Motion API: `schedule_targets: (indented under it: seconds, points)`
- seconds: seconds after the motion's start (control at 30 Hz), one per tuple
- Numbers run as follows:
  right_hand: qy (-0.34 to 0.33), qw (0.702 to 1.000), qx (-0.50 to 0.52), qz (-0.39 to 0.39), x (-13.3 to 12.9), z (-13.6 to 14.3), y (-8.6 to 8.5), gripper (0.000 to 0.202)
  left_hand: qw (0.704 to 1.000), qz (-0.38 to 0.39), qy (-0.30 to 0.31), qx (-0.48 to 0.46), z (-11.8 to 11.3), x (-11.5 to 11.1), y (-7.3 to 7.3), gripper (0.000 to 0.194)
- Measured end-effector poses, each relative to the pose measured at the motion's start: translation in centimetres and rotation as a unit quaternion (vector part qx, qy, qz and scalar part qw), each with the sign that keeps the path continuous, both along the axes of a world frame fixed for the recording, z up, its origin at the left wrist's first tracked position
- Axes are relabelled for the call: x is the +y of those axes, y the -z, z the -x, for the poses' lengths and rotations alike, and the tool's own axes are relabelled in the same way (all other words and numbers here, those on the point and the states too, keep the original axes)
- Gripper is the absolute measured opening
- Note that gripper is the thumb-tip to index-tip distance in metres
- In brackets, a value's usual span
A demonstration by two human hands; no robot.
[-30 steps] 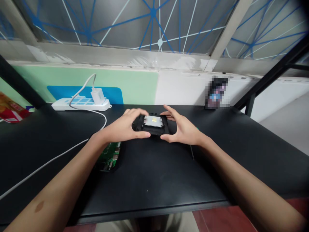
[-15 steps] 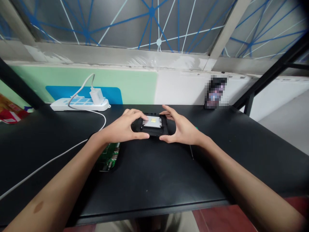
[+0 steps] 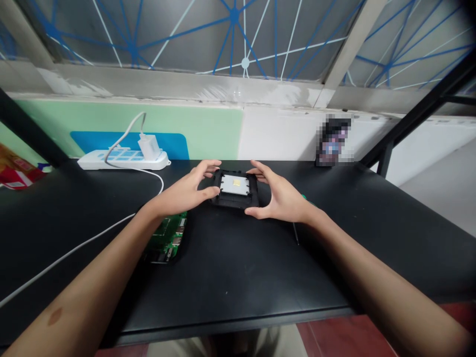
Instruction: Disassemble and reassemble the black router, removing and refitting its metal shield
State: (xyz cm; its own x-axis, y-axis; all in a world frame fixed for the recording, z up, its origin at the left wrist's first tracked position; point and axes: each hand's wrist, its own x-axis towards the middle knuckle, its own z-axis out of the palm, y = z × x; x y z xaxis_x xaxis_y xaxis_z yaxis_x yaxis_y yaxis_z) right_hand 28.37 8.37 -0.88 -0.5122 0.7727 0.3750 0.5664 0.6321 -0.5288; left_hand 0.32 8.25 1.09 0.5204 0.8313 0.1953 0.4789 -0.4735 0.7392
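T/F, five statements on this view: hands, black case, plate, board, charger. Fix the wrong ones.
1. The black case lies between the left hand and the right hand. True.
2. The silver plate is hidden under the case. False: the silver plate faces up, with a yellow patch on it.
3. The green board is right of the case. False: the green board is to its left, partly behind the left forearm.
4. A white charger is plugged into the power strip. True.

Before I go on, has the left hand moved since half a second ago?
Yes: the left hand has shifted left and up in the view, closer to the power strip.
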Motion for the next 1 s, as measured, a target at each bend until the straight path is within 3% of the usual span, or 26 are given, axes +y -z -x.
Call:
schedule_targets:
  seconds: [0.27, 0.5, 0.73, 1.0]
  points:
    - [-0.001, 1.0, -0.004, -0.004, -0.1, 0.1, -0.2, 0.119, 1.0, 0.002, -0.006, 0.025, -0.2, -0.5, -0.5, 0.068]
    - [-0.011, 1.0, 0.012, 0.002, -0.2, -0.1, -0.5, 0.116, 0.994, -0.021, -0.02, 0.109, -0.3, -1.1, -0.9, 0.116]
    - [-0.045, 0.998, 0.02, 0.026, -0.6, -0.1, -0.7, 0.117, 0.989, -0.043, 0.008, 0.144, -0.5, -1.5, -1.3, 0.116]
    - [-0.055, 0.983, -0.159, 0.08, -3.1, -0.2, -2.4, 0.128, 0.974, -0.061, 0.044, 0.212, -1.2, -3.7, -1.3, 0.117]
